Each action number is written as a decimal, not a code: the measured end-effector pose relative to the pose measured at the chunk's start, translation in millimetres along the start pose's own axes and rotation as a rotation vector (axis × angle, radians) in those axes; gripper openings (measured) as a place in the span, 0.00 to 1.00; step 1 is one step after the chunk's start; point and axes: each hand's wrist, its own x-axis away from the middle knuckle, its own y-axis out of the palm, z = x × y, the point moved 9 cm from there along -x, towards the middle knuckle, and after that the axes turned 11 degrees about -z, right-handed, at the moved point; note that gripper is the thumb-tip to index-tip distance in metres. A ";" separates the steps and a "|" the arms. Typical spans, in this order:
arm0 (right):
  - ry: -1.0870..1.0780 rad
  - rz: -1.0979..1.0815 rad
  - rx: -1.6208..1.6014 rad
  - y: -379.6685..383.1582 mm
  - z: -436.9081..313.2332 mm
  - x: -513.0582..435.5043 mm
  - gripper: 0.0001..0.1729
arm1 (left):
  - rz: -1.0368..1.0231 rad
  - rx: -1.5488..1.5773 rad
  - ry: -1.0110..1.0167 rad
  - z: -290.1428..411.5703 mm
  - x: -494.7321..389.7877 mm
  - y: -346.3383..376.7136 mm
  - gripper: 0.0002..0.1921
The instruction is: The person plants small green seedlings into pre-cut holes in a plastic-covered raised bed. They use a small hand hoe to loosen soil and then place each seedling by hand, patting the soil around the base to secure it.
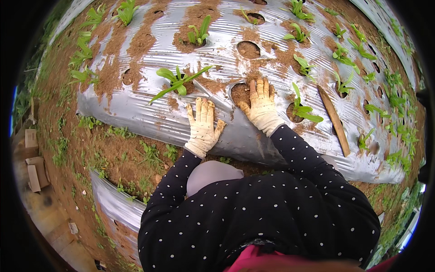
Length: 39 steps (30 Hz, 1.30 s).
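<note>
My left hand (203, 125), in a soiled white work glove, lies palm down with its fingers apart on silver plastic mulch film (163, 119). Just above its fingertips a leafy green seedling (178, 83) grows from a planting hole. My right hand (262, 103), gloved likewise, rests flat on the film at the right edge of a round soil-filled hole (240, 94). Its thumb reaches the hole's rim. To the right of it another seedling (301, 109) stands in its own hole. Farther right lies a narrow wooden stick (334, 120). Neither hand holds anything.
More seedlings (199, 32) and a soil-filled hole (248, 50) are spread over the bed, with loose soil on the film. Below its edge runs a weedy soil path (136, 149). A second film-covered bed (119, 200) lies at lower left, cardboard boxes (36, 171) at far left.
</note>
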 end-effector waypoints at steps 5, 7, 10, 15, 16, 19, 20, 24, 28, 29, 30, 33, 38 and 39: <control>-0.231 -0.029 -0.188 -12.3 -27.3 -19.1 0.34 | -0.034 -0.007 0.274 21.9 -55.5 1.1 0.36; -0.157 0.077 -0.161 -30.6 -13.1 -23.0 0.34 | 0.063 -0.014 0.071 7.1 -71.2 -8.0 0.36; -0.258 -0.101 -0.117 -21.6 -15.8 -49.8 0.35 | 0.111 -0.010 0.001 3.4 -81.9 -13.1 0.36; -0.059 -0.127 -0.068 -17.3 16.0 -127.6 0.40 | 0.139 0.023 0.030 3.6 -80.0 -18.6 0.30; -0.021 -0.141 -0.026 -16.2 23.8 -134.0 0.42 | 0.165 0.064 0.036 2.8 -79.2 -21.0 0.29; -0.017 -0.148 -0.053 -15.2 36.2 -138.7 0.42 | 0.140 0.053 0.024 1.0 -81.2 -18.1 0.29; 0.034 -0.074 -0.039 -20.6 43.2 -135.1 0.43 | 0.123 0.059 0.015 -0.3 -82.2 -16.0 0.30; 0.239 0.194 0.088 -31.7 57.2 -121.0 0.43 | 0.098 0.046 -0.063 -5.0 -84.6 -10.8 0.38; 0.019 0.125 -0.194 -11.5 45.5 -138.4 0.44 | 0.063 0.048 -0.161 -10.9 -83.1 -8.1 0.44; -0.004 0.266 -0.121 -22.8 43.0 -134.1 0.43 | 0.046 0.052 -0.178 -11.9 -83.2 -6.8 0.45; 0.193 0.209 -0.101 -17.9 58.6 -134.2 0.43 | 0.118 0.033 -0.165 -9.4 -81.8 -13.3 0.45; 0.383 0.107 0.027 -22.9 63.3 -109.0 0.40 | 0.050 -0.032 -0.226 -9.7 -84.0 -7.4 0.44; 0.022 0.059 -0.322 -70.6 36.8 -41.7 0.34 | 0.103 -0.097 -0.253 6.1 -89.0 -8.5 0.39; -0.053 0.167 -0.320 -93.2 45.9 -19.0 0.32 | 0.050 -0.118 -0.269 10.6 -90.0 -2.7 0.38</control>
